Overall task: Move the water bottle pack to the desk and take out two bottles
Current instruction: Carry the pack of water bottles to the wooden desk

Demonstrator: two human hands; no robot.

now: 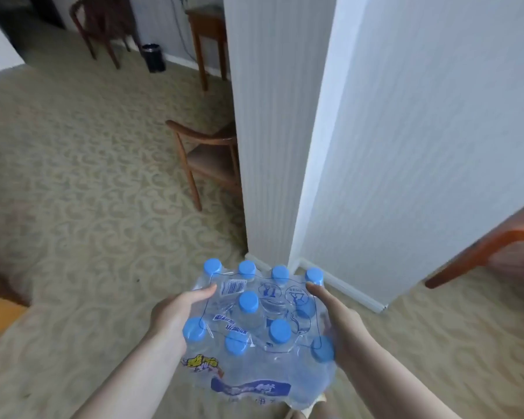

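A hotel-like room: patterned carpet point(88, 176), wooden chairs point(206, 158), striped wallpaper point(266, 116), small bin point(153, 57).

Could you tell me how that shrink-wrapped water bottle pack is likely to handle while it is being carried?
The water bottle pack is probably heavy: both hands, left and right, grip its sides. The wrinkled film looks slippery and loose, so the full bottles may sag or shift.

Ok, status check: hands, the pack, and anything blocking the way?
Left hand and right hand clamp the water bottle pack by its sides. Pack carried above carpet, wrap intact. Wall corner straight ahead, wooden chair beyond-left.
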